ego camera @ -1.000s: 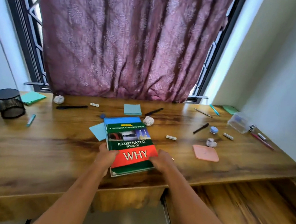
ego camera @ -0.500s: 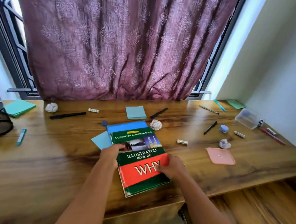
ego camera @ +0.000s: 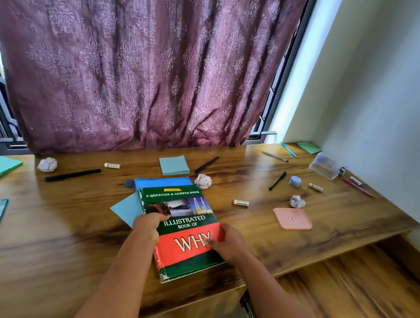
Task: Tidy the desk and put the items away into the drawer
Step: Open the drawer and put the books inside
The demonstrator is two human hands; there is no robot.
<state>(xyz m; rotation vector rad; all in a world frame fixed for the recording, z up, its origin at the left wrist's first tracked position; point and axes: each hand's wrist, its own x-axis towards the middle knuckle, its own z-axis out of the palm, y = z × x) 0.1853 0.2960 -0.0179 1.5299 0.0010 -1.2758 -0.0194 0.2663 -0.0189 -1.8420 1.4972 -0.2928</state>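
Gripping the book (ego camera: 180,232) (green cover), left hand (ego camera: 147,224) and right hand (ego camera: 228,244) clamp its sides.

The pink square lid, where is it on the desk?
In the head view, the pink square lid lies flat on the desk's right side, just below a crumpled paper ball and right of the book.

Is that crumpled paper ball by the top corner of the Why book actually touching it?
Cannot tell. In the head view the paper ball sits right at the book's far corner, with no plain gap or contact visible.
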